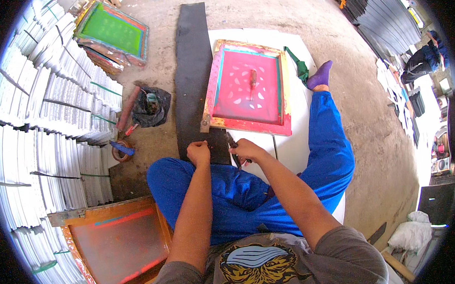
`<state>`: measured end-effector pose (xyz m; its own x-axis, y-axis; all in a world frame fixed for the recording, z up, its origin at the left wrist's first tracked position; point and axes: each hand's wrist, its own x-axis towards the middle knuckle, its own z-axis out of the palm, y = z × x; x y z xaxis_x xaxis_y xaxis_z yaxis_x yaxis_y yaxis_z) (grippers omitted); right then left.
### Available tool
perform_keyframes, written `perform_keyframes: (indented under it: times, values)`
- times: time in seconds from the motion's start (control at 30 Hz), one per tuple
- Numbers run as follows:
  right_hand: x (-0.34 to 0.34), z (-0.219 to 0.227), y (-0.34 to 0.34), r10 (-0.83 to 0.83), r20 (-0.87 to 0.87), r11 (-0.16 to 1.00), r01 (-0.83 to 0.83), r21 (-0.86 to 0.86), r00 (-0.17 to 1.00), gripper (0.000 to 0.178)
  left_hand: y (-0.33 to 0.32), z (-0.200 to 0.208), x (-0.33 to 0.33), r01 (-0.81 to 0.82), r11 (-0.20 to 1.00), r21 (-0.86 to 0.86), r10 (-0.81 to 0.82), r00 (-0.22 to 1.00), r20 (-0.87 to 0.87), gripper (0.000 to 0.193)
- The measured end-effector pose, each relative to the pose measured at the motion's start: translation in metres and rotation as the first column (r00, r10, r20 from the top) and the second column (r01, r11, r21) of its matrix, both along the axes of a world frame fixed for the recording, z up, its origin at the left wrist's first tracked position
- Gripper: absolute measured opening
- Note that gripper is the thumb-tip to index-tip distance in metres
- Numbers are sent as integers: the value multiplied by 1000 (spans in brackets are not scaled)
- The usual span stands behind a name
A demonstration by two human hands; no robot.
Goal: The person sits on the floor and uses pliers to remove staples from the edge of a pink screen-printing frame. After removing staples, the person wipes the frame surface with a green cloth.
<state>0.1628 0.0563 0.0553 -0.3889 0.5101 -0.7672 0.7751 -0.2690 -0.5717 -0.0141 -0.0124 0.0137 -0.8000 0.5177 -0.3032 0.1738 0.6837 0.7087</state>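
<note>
My left hand (pixel 198 153) is closed in a pinch over the near end of a long black strip of sheet (pixel 192 68). Whatever lies between its fingertips is too small to make out. My right hand (pixel 247 150) grips a dark two-handled tool (pixel 232 141), its narrow end pointing away from me beside the strip's right edge. The tool's exact kind is unclear. Just beyond both hands, a screen printing frame (pixel 287 97) with pink mesh rests tilted on a white sheet (pixel 300 139). On the mesh lies a small wooden-handled tool (pixel 253 78).
Stacks of strapped white sheets (pixel 66 105) line the left. A green screen frame (pixel 112 32), a black plastic bag (pixel 151 107) and a tape roll (pixel 121 151) sit there. Another frame (pixel 118 241) leans by my left knee. A green cloth (pixel 299 67) lies by my foot; a person (pixel 420 62) is far right.
</note>
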Motion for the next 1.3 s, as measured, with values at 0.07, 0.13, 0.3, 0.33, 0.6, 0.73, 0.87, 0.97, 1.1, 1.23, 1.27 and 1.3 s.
perform_keyframes:
  times: [0.07, 0.13, 0.3, 0.33, 0.6, 0.73, 0.87, 0.97, 1.1, 1.23, 1.27, 1.3]
  values:
    - [7, 6, 6, -9, 15, 997, 7, 80, 1000, 39, -3, -8, -2, -27, 1000, -8, 26, 999, -45, 22]
    - [11, 19, 15, -13, 45, 995, 9, 95, 999, 40, 0, -5, 1, -41, 999, -7, 39, 988, -146, 24]
    - [17, 28, 28, -28, 71, 996, 22, 86, 997, 36, 2, 28, 20, 341, 940, -19, -341, 933, -112, 24]
    - [17, 27, 30, -25, 75, 997, 20, 75, 997, 35, 2, 24, 23, 446, 895, 0, -441, 884, -153, 24]
    - [17, 20, 43, -18, 78, 1000, 20, -14, 997, 29, 4, 12, 40, 631, 774, 55, -606, 763, -225, 25]
    - [10, 27, 47, 12, 170, 1000, -15, 14, 985, 27, 7, 9, 38, 627, 775, 79, -600, 769, -222, 25]
    - [-10, 45, 42, 154, 312, 956, -221, 191, 937, 28, 9, 6, 39, 626, 772, 113, -593, 772, -227, 25]
    - [-18, 37, 37, 191, 416, 857, -358, 370, 889, 33, 11, 7, 41, 634, 764, 118, -606, 769, -204, 24]
    - [-28, 47, 37, 197, 487, 848, -397, 351, 851, 32, 12, 7, 41, 617, 778, 118, -596, 784, -174, 22]
    - [-26, 57, 39, 222, 497, 855, -413, 314, 839, 31, 15, 7, 42, 619, 776, 124, -599, 784, -161, 22]
    - [-26, 58, 37, 207, 488, 858, -397, 325, 848, 30, 15, 7, 42, 617, 776, 127, -598, 785, -162, 23]
    - [-23, 51, 33, 154, 477, 867, -350, 355, 865, 30, 16, 5, 42, 609, 783, 123, -592, 792, -151, 23]
